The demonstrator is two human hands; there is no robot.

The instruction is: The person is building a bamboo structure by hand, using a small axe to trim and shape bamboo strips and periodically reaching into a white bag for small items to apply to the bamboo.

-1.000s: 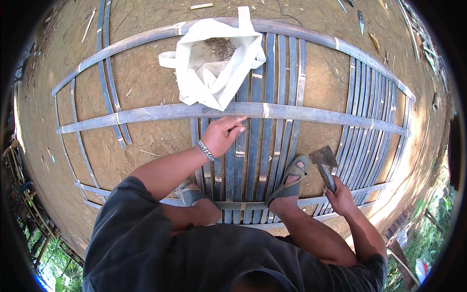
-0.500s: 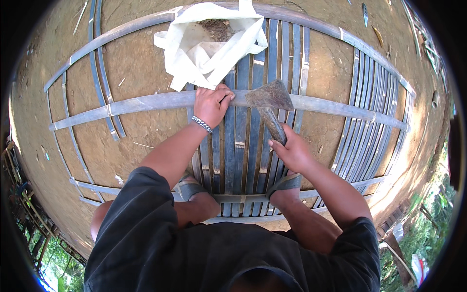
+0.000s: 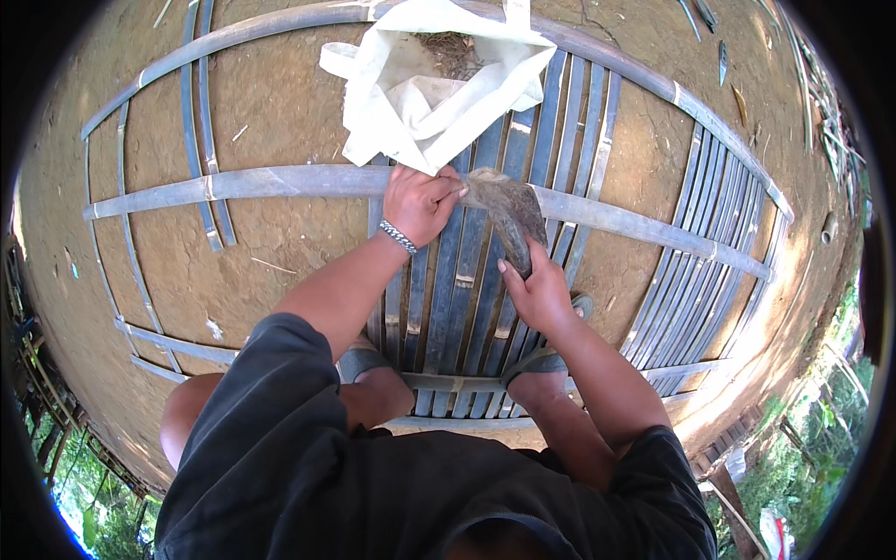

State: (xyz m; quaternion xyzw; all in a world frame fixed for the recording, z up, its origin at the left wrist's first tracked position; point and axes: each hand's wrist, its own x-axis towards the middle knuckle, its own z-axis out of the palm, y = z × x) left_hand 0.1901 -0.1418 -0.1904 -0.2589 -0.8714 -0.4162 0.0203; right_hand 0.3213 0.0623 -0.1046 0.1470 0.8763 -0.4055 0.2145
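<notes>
I squat on a flat frame of grey bamboo strips [image 3: 439,308] that lies on bare earth. My left hand [image 3: 420,201] rests on the long cross strip [image 3: 280,180], fingertips pinched together; anything between them is too small to see. My right hand [image 3: 537,289] grips the handle of a hatchet-like tool [image 3: 504,201]. The tool's grey head lies against the cross strip, touching my left fingertips. Both my sandalled feet [image 3: 541,359] stand on the slats near the frame's closer edge.
An open white cloth bag [image 3: 439,79] with dark fibrous stuff inside lies on the slats just beyond my hands. Loose strips [image 3: 201,140] lie at the left of the frame. Bamboo offcuts [image 3: 826,112] are scattered at the far right, with greenery at the lower corners.
My right hand has swung the tool from beside my right foot up to the cross strip, and its head now sits by my left fingertips. My left hand has stayed on the strip.
</notes>
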